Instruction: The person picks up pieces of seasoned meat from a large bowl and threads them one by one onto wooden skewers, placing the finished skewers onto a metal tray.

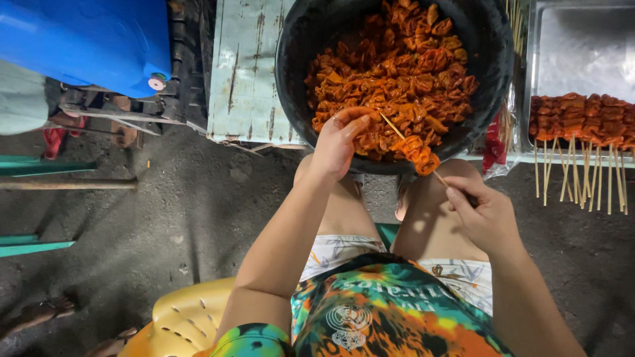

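Head view looks down past a tie-dye shirt (pixel 390 311) at a big black basin (pixel 489 86) heaped with orange, marinated meat pieces (pixel 397 66), resting at the edge of a worn pale-green worktop (pixel 245 73) just above the seated person's knees. To its right lies a metal tray (pixel 575 46) holding a row of finished skewers (pixel 579 119), their stick ends hanging toward the ground. A blue drum (pixel 86 39) stands well off to the left, and a yellow plastic chair (pixel 182 320) shows below the left elbow.

Between the hands runs the bamboo skewer (pixel 400 135), its long axis slanting from upper left down to lower right, with a few meat pieces already bunched near its middle. The right hand (pixel 486 215) is closed around the lower end, fingers pinching the stick. The left hand (pixel 340 142) sits at the basin's near rim, fingers curled on a meat piece right at the skewer's pointed tip; it is the nearer hand to the heap. Nothing stands between tip and meat.
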